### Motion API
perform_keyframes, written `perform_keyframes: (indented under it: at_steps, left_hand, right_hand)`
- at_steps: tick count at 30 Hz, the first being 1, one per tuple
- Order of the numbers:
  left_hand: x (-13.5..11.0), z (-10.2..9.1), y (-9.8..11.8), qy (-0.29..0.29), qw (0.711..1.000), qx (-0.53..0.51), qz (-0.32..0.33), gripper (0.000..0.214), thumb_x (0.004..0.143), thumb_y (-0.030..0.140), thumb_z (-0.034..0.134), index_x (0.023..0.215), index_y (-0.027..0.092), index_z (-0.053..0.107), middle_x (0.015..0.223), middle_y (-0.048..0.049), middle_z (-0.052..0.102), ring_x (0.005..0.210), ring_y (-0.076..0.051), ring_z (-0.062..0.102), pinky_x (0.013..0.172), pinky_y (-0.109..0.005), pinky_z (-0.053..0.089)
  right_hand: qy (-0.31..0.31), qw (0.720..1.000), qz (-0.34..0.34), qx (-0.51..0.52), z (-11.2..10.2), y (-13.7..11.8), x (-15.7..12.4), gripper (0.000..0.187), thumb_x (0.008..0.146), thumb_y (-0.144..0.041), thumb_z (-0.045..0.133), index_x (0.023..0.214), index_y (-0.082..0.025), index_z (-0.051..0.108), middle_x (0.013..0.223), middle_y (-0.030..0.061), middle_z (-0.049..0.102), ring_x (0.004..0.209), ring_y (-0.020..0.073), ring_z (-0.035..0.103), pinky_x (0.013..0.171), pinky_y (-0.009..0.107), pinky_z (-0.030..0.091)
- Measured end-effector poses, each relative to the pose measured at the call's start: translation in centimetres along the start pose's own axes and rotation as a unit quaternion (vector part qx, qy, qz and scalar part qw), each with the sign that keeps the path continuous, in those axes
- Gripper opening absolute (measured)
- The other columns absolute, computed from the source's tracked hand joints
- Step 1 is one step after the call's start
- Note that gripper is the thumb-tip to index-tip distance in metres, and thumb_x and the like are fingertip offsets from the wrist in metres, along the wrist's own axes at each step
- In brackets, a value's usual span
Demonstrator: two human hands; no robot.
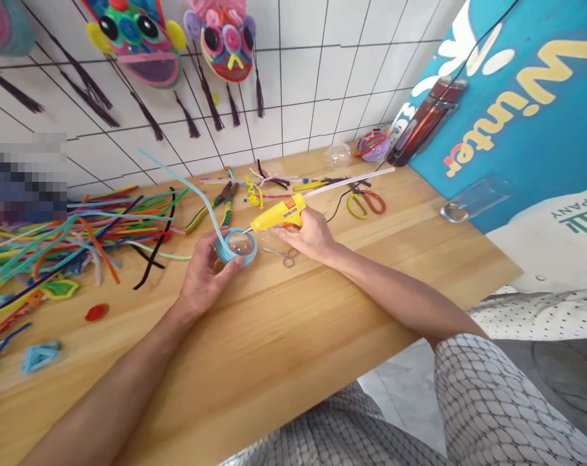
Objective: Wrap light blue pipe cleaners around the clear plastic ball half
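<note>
My left hand [202,275] grips a clear plastic dome [239,244] that has a light blue pipe cleaner [196,191] coiled round its rim; the loose end of the cleaner arcs up to the left. My right hand [309,234] is closed on a yellow hot glue gun [279,213], with a pale glue stick jutting out the back. The gun's nozzle points at the dome's right edge, touching or nearly touching the coil. Both hands hover just above the wooden table [283,323].
A heap of coloured pipe cleaners [55,246] covers the table's left. Pliers [226,197], small scissors [283,255], orange-handled scissors [368,202] and a clear half dome [339,154] lie behind. Two colourful masks [142,39] hang on the tiled wall. A blue poster [516,110] leans at right.
</note>
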State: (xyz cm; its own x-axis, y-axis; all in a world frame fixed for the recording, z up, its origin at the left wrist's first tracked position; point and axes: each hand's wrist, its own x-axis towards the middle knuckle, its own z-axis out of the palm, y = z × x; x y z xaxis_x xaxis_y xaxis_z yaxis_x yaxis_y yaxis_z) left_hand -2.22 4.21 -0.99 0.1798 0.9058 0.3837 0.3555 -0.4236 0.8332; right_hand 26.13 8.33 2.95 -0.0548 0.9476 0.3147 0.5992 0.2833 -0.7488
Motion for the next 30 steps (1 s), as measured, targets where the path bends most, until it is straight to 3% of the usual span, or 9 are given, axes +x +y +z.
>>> perform_keyframes:
  at_steps: [6, 9, 13, 21, 25, 30]
  left_hand:
    - [-0.3, 0.1, 0.4, -0.015, 0.994, 0.073, 0.084, 0.060, 0.105, 0.054, 0.074, 0.154, 0.028, 0.051, 0.158, -0.0174, 0.061, 0.150, -0.033, 0.061, 0.124, -0.059, 0.056]
    - [0.1, 0.2, 0.3, -0.005, 0.987, 0.097, 0.131, 0.059, 0.106, 0.050, 0.073, 0.154, 0.026, 0.051, 0.154, -0.0177, 0.065, 0.149, -0.033, 0.061, 0.128, -0.060, 0.052]
    - [0.2, 0.3, 0.3, -0.011, 0.979, 0.115, 0.167, 0.056, 0.108, 0.044, 0.070, 0.157, 0.026, 0.049, 0.155, -0.0183, 0.064, 0.153, -0.032, 0.058, 0.128, -0.059, 0.051]
    - [0.1, 0.4, 0.5, -0.026, 0.972, 0.143, 0.184, 0.056, 0.112, 0.044, 0.064, 0.163, 0.029, 0.047, 0.166, -0.0189, 0.054, 0.159, -0.032, 0.053, 0.130, -0.059, 0.049]
    - [0.1, 0.6, 0.1, -0.039, 0.974, 0.135, 0.178, 0.059, 0.113, 0.044, 0.060, 0.168, 0.034, 0.042, 0.173, -0.0173, 0.046, 0.165, -0.033, 0.045, 0.135, -0.061, 0.043]
    - [0.2, 0.8, 0.0, -0.049, 0.973, 0.129, 0.186, 0.059, 0.115, 0.043, 0.056, 0.170, 0.031, 0.042, 0.175, -0.0181, 0.043, 0.166, -0.036, 0.043, 0.134, -0.062, 0.042]
  right_hand:
    - [0.006, 1.000, 0.017, -0.002, 0.0, 0.3, -1.1, 0.026, 0.082, -0.044, 0.088, 0.088, -0.024, 0.072, 0.089, 0.0081, 0.083, 0.087, 0.0278, 0.080, 0.080, 0.038, 0.064]
    - [0.004, 1.000, -0.002, -0.010, 0.3, 0.0, -1.4, 0.028, 0.080, -0.044, 0.085, 0.074, -0.026, 0.064, 0.078, 0.0070, 0.078, 0.076, 0.0270, 0.078, 0.076, 0.039, 0.064]
    - [0.008, 0.999, -0.024, -0.039, 0.4, -0.3, -2.0, 0.033, 0.078, -0.049, 0.083, 0.069, -0.029, 0.059, 0.066, 0.0048, 0.071, 0.075, 0.0299, 0.077, 0.074, 0.042, 0.064]
    - [0.049, 0.997, -0.012, -0.060, 0.8, 0.9, -2.3, 0.029, 0.077, -0.045, 0.082, 0.070, -0.028, 0.060, 0.066, 0.0051, 0.069, 0.074, 0.0317, 0.076, 0.073, 0.047, 0.065]
    - [0.048, 0.996, -0.024, -0.072, 0.9, 0.9, -2.5, 0.026, 0.077, -0.044, 0.082, 0.072, -0.028, 0.061, 0.071, 0.0064, 0.072, 0.075, 0.0322, 0.077, 0.075, 0.049, 0.065]
    - [0.038, 0.993, -0.046, -0.103, 0.7, 0.8, -2.9, 0.030, 0.080, -0.050, 0.080, 0.073, -0.029, 0.061, 0.069, 0.0060, 0.072, 0.072, 0.0313, 0.076, 0.075, 0.048, 0.065]
